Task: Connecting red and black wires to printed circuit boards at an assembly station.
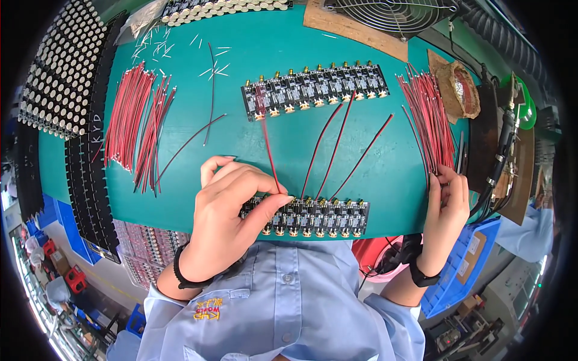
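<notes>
Left hand (229,195) pinches a red wire (269,150), likely light, springy, best held near its end; right hand (448,207) touches a wire bundle (428,114), grip unclear.

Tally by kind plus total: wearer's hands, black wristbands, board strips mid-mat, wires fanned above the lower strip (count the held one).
Hands: 2 (left hand, right hand)
Black wristbands: 2
Board strips: 2 (upper strip, lower strip)
Wires: 4, including the held wire
Total: 10
</notes>
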The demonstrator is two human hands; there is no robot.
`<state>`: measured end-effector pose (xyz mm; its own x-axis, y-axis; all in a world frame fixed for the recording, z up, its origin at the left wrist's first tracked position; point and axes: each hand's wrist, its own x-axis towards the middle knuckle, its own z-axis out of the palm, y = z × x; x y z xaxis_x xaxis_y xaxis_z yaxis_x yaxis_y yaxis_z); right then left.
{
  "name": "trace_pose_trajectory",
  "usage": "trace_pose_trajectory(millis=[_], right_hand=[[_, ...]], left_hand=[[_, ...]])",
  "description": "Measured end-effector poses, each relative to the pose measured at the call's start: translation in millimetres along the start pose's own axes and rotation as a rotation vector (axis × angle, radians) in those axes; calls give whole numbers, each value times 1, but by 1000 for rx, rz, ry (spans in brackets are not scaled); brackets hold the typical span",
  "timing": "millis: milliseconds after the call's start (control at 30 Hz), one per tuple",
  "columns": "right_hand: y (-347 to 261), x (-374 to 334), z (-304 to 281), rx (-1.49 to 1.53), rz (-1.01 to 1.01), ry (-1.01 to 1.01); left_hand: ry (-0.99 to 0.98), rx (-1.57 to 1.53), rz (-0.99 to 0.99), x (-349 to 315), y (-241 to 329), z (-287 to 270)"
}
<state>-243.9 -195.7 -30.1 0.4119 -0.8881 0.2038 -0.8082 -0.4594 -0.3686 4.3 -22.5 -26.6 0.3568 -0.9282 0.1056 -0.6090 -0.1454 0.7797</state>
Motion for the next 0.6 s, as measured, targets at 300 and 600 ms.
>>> trace_pose_trajectory(millis=[300, 600], right_hand=[[3, -3, 0, -1, -5, 14], [4, -11, -2, 182, -16, 139]], left_hand=[[-11, 30, -15, 1, 0, 4], [42, 34, 10, 0, -2, 8]])
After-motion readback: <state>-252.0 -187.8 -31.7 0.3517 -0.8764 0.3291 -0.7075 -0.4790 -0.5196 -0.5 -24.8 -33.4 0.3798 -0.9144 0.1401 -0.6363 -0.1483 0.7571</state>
